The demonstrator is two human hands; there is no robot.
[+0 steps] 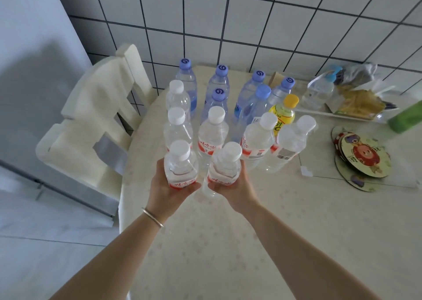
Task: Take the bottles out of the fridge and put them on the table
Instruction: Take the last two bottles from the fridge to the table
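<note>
Bottles [230,114] stand in rows toward the table's [296,242] far left edge, two nearest ones, side by side, each held in a hand [170,191]. Chair [96,121] sits off the table's left edge. Tray [338,113] at far edge, right of rows; coasters [363,160] before it.

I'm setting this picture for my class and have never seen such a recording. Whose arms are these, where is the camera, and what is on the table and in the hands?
There is no machine: a person wears one camera on the head, looking down at their own arms. The left hand holds one white-capped bottle; the right hand holds another. On the table stand more white-capped bottles, blue-capped bottles, one yellow-capped bottle and round coasters. A chair stands beside it.
</note>
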